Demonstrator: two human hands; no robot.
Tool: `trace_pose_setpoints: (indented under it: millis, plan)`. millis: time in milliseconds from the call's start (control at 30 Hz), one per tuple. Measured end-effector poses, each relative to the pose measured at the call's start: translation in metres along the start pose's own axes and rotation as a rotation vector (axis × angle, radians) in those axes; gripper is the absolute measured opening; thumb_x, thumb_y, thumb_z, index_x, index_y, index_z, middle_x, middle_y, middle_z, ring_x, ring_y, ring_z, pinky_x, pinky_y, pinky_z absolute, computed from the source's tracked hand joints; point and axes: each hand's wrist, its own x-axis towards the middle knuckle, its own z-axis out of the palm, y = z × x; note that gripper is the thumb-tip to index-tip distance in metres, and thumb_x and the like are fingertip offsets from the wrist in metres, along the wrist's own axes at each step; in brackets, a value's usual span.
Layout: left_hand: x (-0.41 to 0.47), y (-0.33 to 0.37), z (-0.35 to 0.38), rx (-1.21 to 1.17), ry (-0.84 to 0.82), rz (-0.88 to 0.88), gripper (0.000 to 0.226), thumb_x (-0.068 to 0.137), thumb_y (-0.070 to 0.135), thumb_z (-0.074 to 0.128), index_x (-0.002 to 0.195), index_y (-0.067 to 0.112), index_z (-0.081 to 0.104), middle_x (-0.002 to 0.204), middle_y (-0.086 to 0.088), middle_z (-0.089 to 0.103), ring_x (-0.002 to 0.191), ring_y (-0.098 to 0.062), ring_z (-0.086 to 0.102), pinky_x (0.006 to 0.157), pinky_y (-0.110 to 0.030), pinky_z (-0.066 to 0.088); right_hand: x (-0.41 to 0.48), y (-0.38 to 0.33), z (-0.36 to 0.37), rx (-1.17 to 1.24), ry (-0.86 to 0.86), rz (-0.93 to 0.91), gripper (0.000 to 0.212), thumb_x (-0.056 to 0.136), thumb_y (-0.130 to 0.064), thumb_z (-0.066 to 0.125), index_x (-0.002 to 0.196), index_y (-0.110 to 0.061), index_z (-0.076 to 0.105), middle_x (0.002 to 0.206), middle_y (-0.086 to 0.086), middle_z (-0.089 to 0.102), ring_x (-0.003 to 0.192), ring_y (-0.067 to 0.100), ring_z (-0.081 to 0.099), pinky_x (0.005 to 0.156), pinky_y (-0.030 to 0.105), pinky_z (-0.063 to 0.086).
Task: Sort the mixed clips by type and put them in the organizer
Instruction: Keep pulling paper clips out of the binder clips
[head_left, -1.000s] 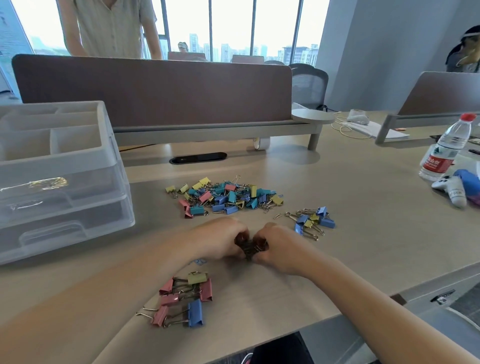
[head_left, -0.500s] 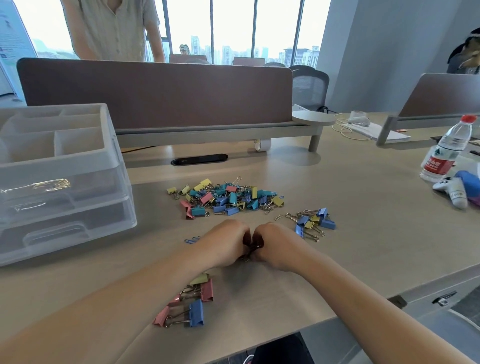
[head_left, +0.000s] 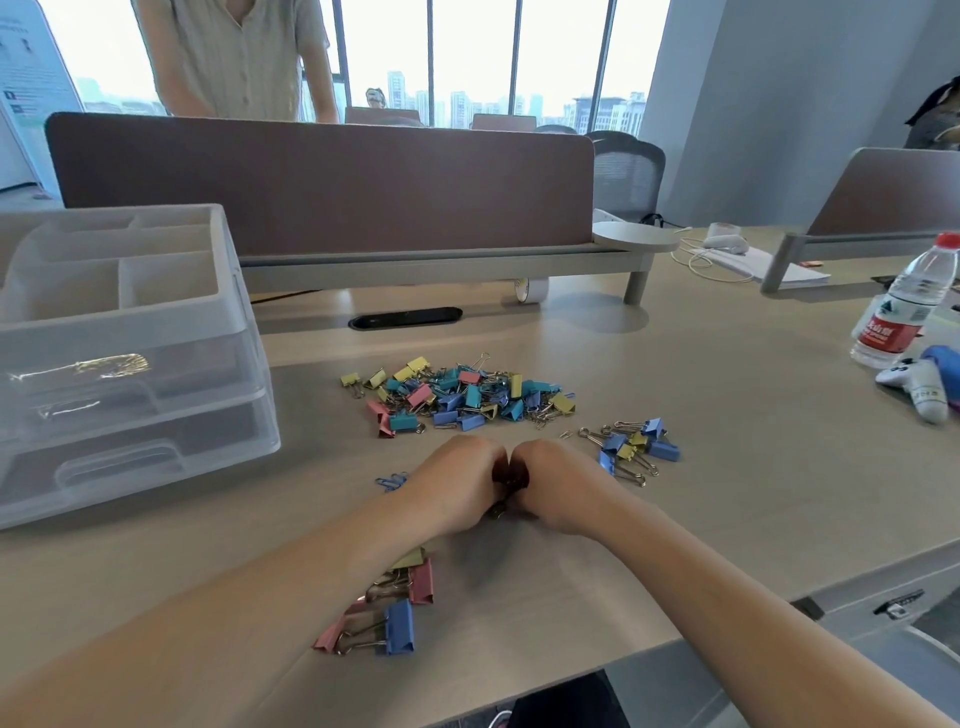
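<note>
The clear organizer (head_left: 130, 332) stands at the left of the desk (head_left: 753, 415). Large binder clips (head_left: 397, 608), pink and blue, lie near the front edge. The left hand (head_left: 457, 483) and right hand (head_left: 561, 486) meet knuckle to knuckle, fingers curled round a bunch of dark clips (head_left: 511, 480). Beyond them lies the mixed pile (head_left: 457, 397), with a smaller group (head_left: 636, 449) to its right.

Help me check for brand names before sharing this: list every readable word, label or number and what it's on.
Water bottle, red label: white characters, too blurred to read.
Poster, far left: print too small to read.
White controller: faint mark, unreadable.
No other text visible.
</note>
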Motion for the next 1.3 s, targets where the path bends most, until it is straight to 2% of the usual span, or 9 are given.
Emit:
trace_pose_setpoints:
  millis: [167, 267, 467, 567, 700, 833, 933, 1200, 1300]
  plan:
    - [0.002, -0.005, 0.0, -0.08, 0.014, -0.02, 0.009, 0.088, 0.009, 0.061, 0.092, 0.011, 0.069, 0.088, -0.008, 0.066, 0.079, -0.022, 0.061, 0.072, -0.04, 0.052, 0.004, -0.001, 0.001, 0.044, 0.029, 0.033, 0.008, 0.087, -0.014, 0.06, 0.096, -0.014, 0.061, 0.093, 0.006, 0.065, 0.08, 0.024, 0.06, 0.06, 0.031, 0.043]
    - [0.002, -0.007, 0.001, -0.107, 0.036, -0.013, 0.008, 0.088, 0.009, 0.062, 0.092, 0.012, 0.069, 0.084, -0.005, 0.066, 0.076, -0.02, 0.06, 0.068, -0.038, 0.051, 0.005, 0.0, 0.003, 0.071, 0.067, 0.05, 0.007, 0.088, -0.013, 0.058, 0.09, -0.019, 0.056, 0.089, 0.002, 0.061, 0.074, 0.02, 0.055, 0.053, 0.026, 0.039]
    - [0.001, -0.008, -0.003, -0.139, 0.04, -0.008, 0.011, 0.086, 0.007, 0.062, 0.09, 0.014, 0.069, 0.074, -0.002, 0.068, 0.067, -0.014, 0.063, 0.067, -0.039, 0.054, 0.003, 0.002, 0.003, 0.112, 0.123, 0.042, 0.011, 0.087, -0.013, 0.06, 0.086, -0.023, 0.055, 0.087, -0.001, 0.059, 0.076, 0.019, 0.054, 0.051, 0.024, 0.035]
    - [0.002, -0.007, -0.01, -0.138, 0.043, 0.003, 0.01, 0.085, 0.007, 0.063, 0.085, 0.014, 0.069, 0.071, -0.002, 0.069, 0.065, -0.014, 0.064, 0.061, -0.033, 0.05, 0.001, 0.001, -0.003, 0.13, 0.159, 0.023, 0.008, 0.086, -0.014, 0.062, 0.082, -0.02, 0.058, 0.086, 0.001, 0.062, 0.077, 0.022, 0.057, 0.057, 0.029, 0.041]
    - [0.005, -0.006, -0.019, -0.124, 0.08, 0.026, 0.005, 0.084, 0.014, 0.069, 0.08, 0.014, 0.066, 0.074, 0.001, 0.063, 0.072, -0.018, 0.061, 0.066, -0.036, 0.048, -0.002, -0.002, -0.013, 0.094, 0.183, 0.011, 0.006, 0.088, -0.016, 0.062, 0.09, -0.013, 0.067, 0.088, 0.006, 0.067, 0.081, 0.025, 0.063, 0.069, 0.037, 0.051]
    - [0.004, -0.002, -0.026, -0.158, 0.066, 0.024, 0.008, 0.086, 0.015, 0.068, 0.078, 0.013, 0.066, 0.069, -0.001, 0.067, 0.064, -0.012, 0.063, 0.063, -0.035, 0.051, -0.002, -0.004, -0.018, 0.072, 0.185, -0.001, 0.005, 0.088, -0.016, 0.061, 0.085, -0.013, 0.064, 0.086, 0.006, 0.067, 0.081, 0.024, 0.063, 0.064, 0.034, 0.048]
    - [0.001, 0.0, -0.024, -0.138, 0.043, 0.01, 0.011, 0.085, 0.012, 0.065, 0.075, 0.015, 0.064, 0.07, -0.002, 0.067, 0.063, -0.012, 0.061, 0.058, -0.03, 0.045, -0.001, -0.005, -0.015, 0.104, 0.169, 0.019, 0.005, 0.087, -0.013, 0.06, 0.086, -0.013, 0.065, 0.086, 0.007, 0.067, 0.079, 0.025, 0.064, 0.066, 0.037, 0.052]
    - [0.001, -0.001, -0.016, -0.142, 0.0, -0.015, 0.008, 0.085, 0.008, 0.06, 0.083, 0.011, 0.068, 0.074, -0.007, 0.067, 0.07, -0.022, 0.065, 0.07, -0.045, 0.054, -0.002, -0.005, -0.007, 0.104, 0.15, 0.036, 0.01, 0.085, -0.01, 0.059, 0.085, -0.011, 0.069, 0.084, 0.008, 0.067, 0.073, 0.024, 0.06, 0.058, 0.031, 0.044]
    - [0.001, -0.001, -0.018, -0.147, -0.001, -0.016, 0.01, 0.085, 0.007, 0.06, 0.08, 0.011, 0.068, 0.07, -0.006, 0.068, 0.066, -0.018, 0.065, 0.065, -0.038, 0.054, -0.002, -0.005, -0.009, 0.095, 0.152, 0.042, 0.01, 0.086, -0.01, 0.058, 0.085, -0.011, 0.068, 0.084, 0.008, 0.067, 0.07, 0.023, 0.058, 0.057, 0.031, 0.044]
